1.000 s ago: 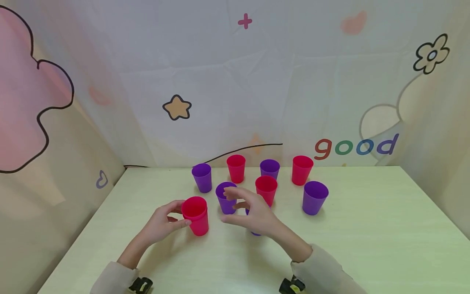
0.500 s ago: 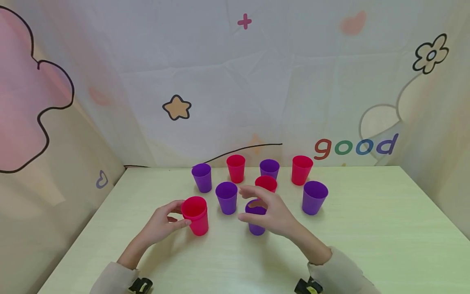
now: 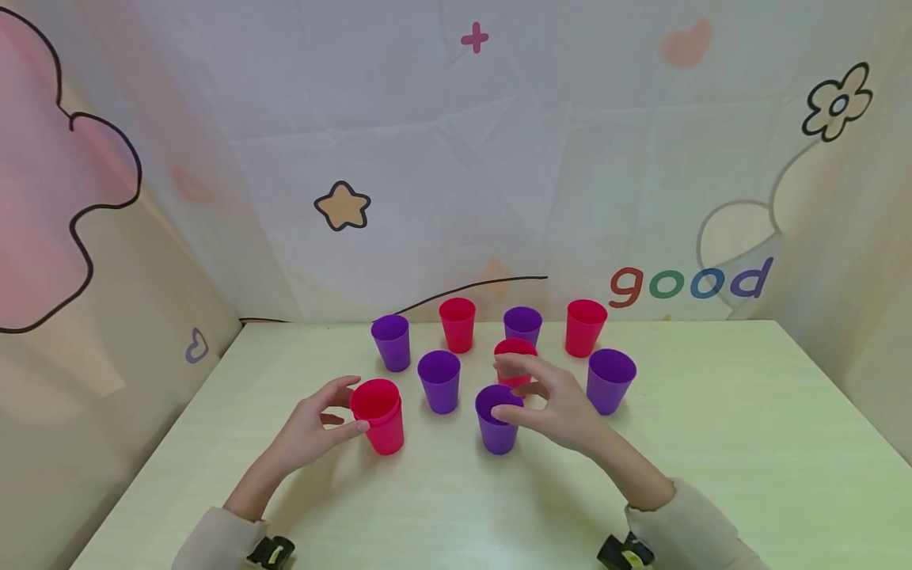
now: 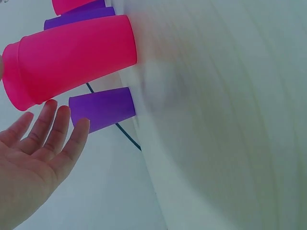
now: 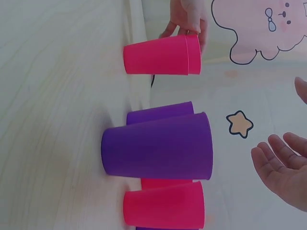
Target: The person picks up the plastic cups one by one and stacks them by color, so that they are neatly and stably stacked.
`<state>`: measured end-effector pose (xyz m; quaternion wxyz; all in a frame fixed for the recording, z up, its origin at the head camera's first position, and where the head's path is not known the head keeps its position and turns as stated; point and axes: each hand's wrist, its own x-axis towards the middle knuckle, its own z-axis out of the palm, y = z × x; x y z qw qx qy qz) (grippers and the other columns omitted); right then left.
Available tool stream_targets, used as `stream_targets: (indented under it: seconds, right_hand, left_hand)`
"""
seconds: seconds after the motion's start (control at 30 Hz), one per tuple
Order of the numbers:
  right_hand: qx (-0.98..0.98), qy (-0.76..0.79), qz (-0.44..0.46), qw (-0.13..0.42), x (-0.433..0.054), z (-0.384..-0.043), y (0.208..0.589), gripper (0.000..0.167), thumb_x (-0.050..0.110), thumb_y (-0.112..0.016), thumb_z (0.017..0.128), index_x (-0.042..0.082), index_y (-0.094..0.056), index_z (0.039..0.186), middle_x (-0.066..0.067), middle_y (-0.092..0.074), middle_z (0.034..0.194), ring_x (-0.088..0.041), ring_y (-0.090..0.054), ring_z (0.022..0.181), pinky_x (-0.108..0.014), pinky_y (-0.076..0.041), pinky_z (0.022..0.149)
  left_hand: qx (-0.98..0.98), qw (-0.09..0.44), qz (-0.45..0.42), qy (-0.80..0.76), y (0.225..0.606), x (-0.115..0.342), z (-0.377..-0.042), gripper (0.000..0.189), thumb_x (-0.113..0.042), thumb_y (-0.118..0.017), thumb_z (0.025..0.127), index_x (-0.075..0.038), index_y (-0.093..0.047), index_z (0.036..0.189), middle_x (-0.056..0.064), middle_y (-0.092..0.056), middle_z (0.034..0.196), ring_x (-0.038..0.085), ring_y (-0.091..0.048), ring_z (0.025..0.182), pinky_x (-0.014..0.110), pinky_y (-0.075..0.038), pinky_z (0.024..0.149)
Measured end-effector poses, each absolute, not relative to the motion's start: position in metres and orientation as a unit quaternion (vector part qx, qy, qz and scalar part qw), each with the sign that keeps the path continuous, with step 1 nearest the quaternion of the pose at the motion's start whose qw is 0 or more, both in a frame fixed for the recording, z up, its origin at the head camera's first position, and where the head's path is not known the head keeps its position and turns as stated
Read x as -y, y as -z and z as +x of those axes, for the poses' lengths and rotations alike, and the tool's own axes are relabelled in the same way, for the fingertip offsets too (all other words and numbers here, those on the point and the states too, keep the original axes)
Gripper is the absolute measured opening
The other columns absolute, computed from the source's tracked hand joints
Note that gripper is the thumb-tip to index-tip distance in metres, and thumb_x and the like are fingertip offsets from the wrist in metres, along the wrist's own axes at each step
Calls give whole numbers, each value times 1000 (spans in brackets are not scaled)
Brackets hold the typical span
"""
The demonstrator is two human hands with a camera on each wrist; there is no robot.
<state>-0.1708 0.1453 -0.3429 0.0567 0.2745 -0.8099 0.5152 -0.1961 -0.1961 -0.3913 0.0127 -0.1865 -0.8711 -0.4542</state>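
Two red cups (image 3: 385, 431), one inside the other, stand just right of the left hand (image 3: 313, 431). Its thumb and fingertips hold them lightly near the top. The right hand (image 3: 559, 404) is wide and holds nothing. A purple cup (image 3: 496, 439) is just left of and below it. Another purple cup (image 3: 440, 388) stands between the hands. A red cup (image 3: 514, 347) is behind the right hand. More cups stand past both hands on the pale table (image 3: 712, 443).
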Motion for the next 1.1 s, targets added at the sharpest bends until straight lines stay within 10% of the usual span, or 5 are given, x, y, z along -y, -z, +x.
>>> stream_targets:
  seconds: [0.27, 0.57, 1.1]
  right_hand:
    - [816, -522, 243, 52, -158, -177, 345, 56, 13, -73, 76, 3, -50, 126, -16, -55, 119, -31, -53, 106, -27, -48, 81]
    - [828, -516, 213, 61, -170, -188, 351, 60, 15, -72, 77, -1, -47, 128, -20, -54, 120, -36, -52, 108, -48, -47, 83]
    - [850, -497, 155, 81, -175, -213, 364, 63, 20, -73, 77, 0, -46, 129, -19, -52, 122, -34, -50, 109, -46, -46, 84]
  left_hand:
    - [859, 23, -189, 475, 390, 198, -196, 53, -13, -69, 81, -6, -46, 128, 12, -58, 112, 27, -55, 102, 33, -49, 76]
    - [854, 5, -178, 489, 388, 197, -194, 53, -14, -69, 81, -5, -47, 128, 13, -56, 115, 29, -53, 105, 36, -48, 78]
    - [851, 3, -184, 491, 387, 197, -194, 49, -15, -69, 81, -4, -50, 125, 11, -58, 114, 28, -54, 104, 32, -49, 76]
